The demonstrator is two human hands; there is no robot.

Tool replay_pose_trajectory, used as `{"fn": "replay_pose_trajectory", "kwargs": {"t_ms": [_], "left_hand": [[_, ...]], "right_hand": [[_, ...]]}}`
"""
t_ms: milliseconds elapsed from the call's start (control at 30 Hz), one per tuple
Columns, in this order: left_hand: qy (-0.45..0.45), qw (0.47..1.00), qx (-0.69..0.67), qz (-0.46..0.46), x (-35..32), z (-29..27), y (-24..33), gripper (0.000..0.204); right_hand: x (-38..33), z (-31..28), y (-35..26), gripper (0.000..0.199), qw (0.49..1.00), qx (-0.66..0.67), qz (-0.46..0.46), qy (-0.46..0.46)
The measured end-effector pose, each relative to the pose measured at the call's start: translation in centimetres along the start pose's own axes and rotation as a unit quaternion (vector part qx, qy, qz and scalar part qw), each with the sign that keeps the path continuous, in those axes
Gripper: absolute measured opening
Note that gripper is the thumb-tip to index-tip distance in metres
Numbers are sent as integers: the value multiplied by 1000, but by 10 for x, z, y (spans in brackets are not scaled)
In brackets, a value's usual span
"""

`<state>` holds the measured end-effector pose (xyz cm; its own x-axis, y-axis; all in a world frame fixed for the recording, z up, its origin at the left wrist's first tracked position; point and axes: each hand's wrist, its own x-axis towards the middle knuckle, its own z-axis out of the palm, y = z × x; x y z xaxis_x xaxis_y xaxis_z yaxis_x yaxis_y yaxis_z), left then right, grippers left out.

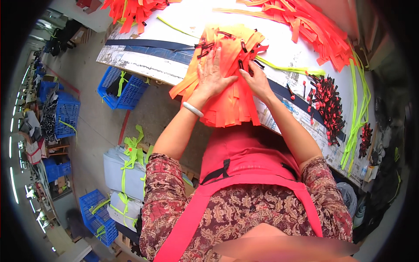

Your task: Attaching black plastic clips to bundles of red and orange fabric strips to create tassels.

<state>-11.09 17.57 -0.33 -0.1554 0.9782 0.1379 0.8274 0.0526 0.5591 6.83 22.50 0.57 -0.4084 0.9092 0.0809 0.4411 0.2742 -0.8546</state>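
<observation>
A thick bundle of orange fabric strips (235, 102) hangs over the table's near edge in front of me. Small black fittings (243, 46) are at the strips' far ends. My left hand (211, 77) lies flat on the bundle, fingers stretched and thumb apart. At the bundle's right side, my right hand (258, 82) has thumb and forefinger drawn together beside the black fittings. What sits between those fingertips is too small to make out. A dark blue band (148, 43) runs along the table under the bundle.
More orange strips (301, 26) lie at the table's far right, others (131, 13) at the far left. Small black-and-red pieces (328, 105) are heaped right, near yellow-green strips (354, 109). A blue crate (124, 98) stands on the floor left, with tied grey bundles (124, 172) nearer me.
</observation>
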Motion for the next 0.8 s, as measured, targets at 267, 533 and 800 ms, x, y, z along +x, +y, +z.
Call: {"fn": "replay_pose_trajectory", "kwargs": {"t_ms": [267, 533, 800], "left_hand": [[24, 1000, 12, -11, 24, -43, -71, 121], [67, 997, 33, 13, 26, -56, -81, 112], [116, 973, 40, 194, -21, -64, -24, 51]], "right_hand": [[43, 70, -26, 73, 999, -48, -24, -7], [54, 61, -21, 54, 997, -56, -42, 12], [26, -119, 71, 24, 922, -330, -106, 171]]}}
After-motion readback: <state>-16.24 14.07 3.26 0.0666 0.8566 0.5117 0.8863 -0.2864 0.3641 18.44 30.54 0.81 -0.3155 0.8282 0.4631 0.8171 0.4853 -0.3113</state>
